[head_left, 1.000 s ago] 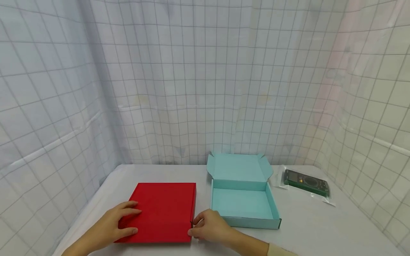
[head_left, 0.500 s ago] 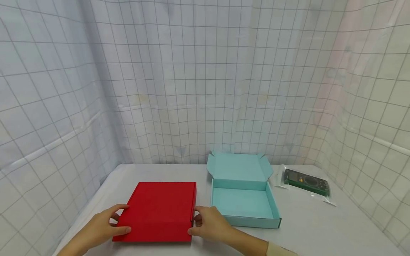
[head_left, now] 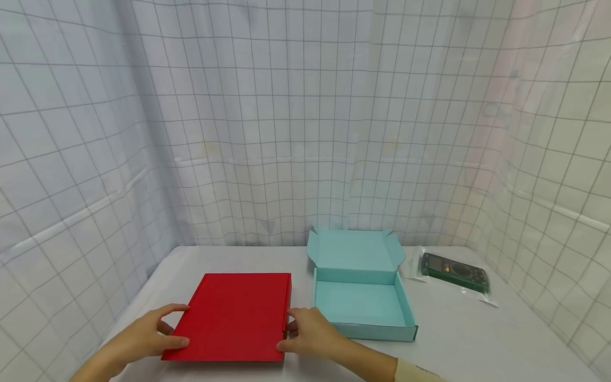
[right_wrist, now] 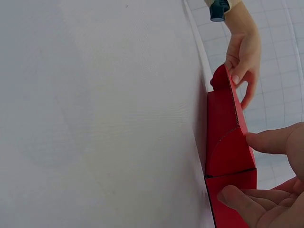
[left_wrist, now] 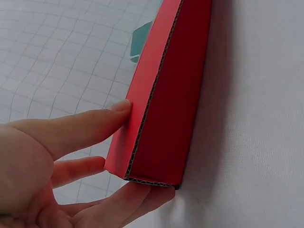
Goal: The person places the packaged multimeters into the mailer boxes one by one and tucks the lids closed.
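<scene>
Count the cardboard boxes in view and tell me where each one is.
2: the red cardboard box between the left hand and right hand, and the open light-blue cardboard box to its right. Anything inside the red one is hidden.

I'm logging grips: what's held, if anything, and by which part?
The red cardboard box: the left hand grips its left side, the right hand its right side, both towards the near corners.

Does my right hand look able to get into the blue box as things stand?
Probably yes: the blue box sits beside your right hand, its lid folded back and nothing covering the inside, though that hand would need to leave the red box.
</scene>
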The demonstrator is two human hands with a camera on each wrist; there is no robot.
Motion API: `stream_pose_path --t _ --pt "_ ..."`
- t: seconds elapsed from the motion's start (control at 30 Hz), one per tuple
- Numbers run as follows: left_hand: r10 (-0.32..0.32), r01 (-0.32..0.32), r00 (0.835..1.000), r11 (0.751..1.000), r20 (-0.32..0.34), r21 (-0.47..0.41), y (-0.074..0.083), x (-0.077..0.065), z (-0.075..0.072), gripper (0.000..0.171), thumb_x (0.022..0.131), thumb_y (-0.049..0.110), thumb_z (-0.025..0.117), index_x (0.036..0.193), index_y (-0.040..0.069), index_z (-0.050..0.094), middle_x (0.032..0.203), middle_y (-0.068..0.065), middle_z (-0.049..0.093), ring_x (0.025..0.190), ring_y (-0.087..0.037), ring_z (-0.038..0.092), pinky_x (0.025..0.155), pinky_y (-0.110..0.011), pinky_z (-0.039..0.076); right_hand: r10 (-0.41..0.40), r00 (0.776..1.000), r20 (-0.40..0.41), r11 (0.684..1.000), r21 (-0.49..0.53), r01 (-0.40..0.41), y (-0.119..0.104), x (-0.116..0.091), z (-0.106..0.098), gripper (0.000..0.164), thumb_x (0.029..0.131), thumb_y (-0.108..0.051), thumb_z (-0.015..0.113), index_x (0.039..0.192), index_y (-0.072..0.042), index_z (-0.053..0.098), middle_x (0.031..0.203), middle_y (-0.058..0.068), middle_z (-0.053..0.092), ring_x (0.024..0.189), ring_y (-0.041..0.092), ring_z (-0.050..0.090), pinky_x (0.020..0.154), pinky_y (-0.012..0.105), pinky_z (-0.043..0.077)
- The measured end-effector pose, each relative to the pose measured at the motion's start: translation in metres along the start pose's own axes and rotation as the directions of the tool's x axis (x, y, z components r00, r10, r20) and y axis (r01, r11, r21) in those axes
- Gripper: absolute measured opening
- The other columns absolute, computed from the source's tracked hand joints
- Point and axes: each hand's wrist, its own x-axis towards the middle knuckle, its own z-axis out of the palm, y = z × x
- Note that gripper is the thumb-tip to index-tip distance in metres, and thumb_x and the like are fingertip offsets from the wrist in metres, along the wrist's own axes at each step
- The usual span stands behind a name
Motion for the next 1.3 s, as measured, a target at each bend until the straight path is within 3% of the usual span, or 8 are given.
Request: stream_pose_path --t 0.1,0.23,0.37,0.5,0.6,0.77,1.07,1.3 --pt "0.002 -0.002 1.0 1.0 0.006 -0.014 -0.001 0.0 -0.002 0.073 0.092 0.022 0.079 0.151 -0.002 0.041 0.106 -0.011 0.064 0.096 -0.025 0.063 0.077 -0.043 0.056 -0.007 1.0 0.003 1.0 -0.024 0.007 0.001 0.0 0.001 0.051 0.08 -0.016 0.09 0.123 0.0 0.067 0.089 -0.002 0.073 0.075 0.008 0.063 0.066 0.027 0.058" --pt "-0.003 0.004 1.0 1.0 -0.019 0.031 -0.001 0.002 -0.001 0.074 0.091 0.023 0.08 0.151 0.002 0.044 0.109 -0.009 0.064 0.102 -0.024 0.06 0.079 -0.046 0.052 -0.054 0.999 -0.01 0.992 -0.114 0.052 0.002 0.001 0.001 0.052 0.08 -0.018 0.09 0.124 -0.002 0.066 0.092 -0.002 0.072 0.077 0.009 0.062 0.066 0.024 0.055" --pt "0.038 -0.036 0.999 0.997 -0.033 0.071 -0.001 0.003 0.002 0.076 0.088 0.022 0.083 0.15 0.001 0.044 0.105 -0.008 0.066 0.093 -0.025 0.065 0.075 -0.045 0.054 -0.094 0.995 -0.034 0.964 -0.253 0.082 0.002 0.002 0.002 0.062 0.079 -0.023 0.092 0.131 -0.003 0.063 0.1 -0.002 0.072 0.081 0.009 0.063 0.065 0.021 0.053" --pt "0.076 -0.073 0.997 0.994 -0.03 0.079 -0.004 0.003 0.003 0.077 0.088 0.021 0.083 0.15 0.0 0.044 0.104 -0.008 0.066 0.087 -0.026 0.07 0.073 -0.043 0.054 -0.131 0.991 -0.035 0.914 -0.39 0.107 0.003 0.004 0.004 0.073 0.079 -0.029 0.092 0.139 -0.002 0.062 0.128 0.006 0.069 0.108 0.017 0.068 0.076 0.024 0.059" --pt "0.09 -0.087 0.996 0.993 -0.027 0.08 -0.006 0.003 0.002 0.077 0.088 0.021 0.083 0.15 -0.001 0.043 0.104 -0.008 0.066 0.088 -0.026 0.07 0.073 -0.044 0.056 -0.178 0.984 -0.017 0.871 -0.469 0.149 0.003 0.005 0.004 0.077 0.079 -0.033 0.091 0.143 -0.002 0.061 0.148 0.011 0.056 0.131 0.026 0.058 0.085 0.029 0.059" --pt "0.126 -0.124 0.992 0.988 -0.021 0.091 -0.008 0.002 0.002 0.077 0.087 0.021 0.084 0.148 -0.004 0.044 0.102 -0.009 0.066 0.087 -0.026 0.071 0.072 -0.041 0.056 -0.202 0.979 0.025 0.844 -0.503 0.187 0.003 0.006 0.004 0.079 0.079 -0.035 0.09 0.145 -0.003 0.059 0.15 0.008 0.055 0.132 0.024 0.057 0.086 0.028 0.058" --pt "0.162 -0.159 0.987 0.981 -0.01 0.11 -0.012 0.005 0.003 0.074 0.087 0.021 0.085 0.144 -0.007 0.046 0.102 -0.009 0.066 0.083 -0.023 0.069 0.068 -0.032 0.058 -0.211 0.977 0.028 0.86 -0.471 0.2 0.006 0.005 0.003 0.076 0.081 -0.034 0.09 0.144 -0.005 0.061 0.149 0.005 0.056 0.131 0.021 0.058 0.088 0.026 0.057" --pt "0.183 -0.174 0.982 0.97 -0.043 0.171 -0.013 0.007 0.004 0.073 0.084 0.022 0.087 0.142 -0.005 0.05 0.093 -0.005 0.066 0.079 -0.021 0.068 0.064 -0.03 0.054 -0.238 0.971 0.017 0.855 -0.471 0.218 0.006 0.007 0.002 0.076 0.079 -0.033 0.092 0.143 -0.006 0.062 0.147 0.005 0.058 0.132 0.02 0.057 0.088 0.024 0.056"
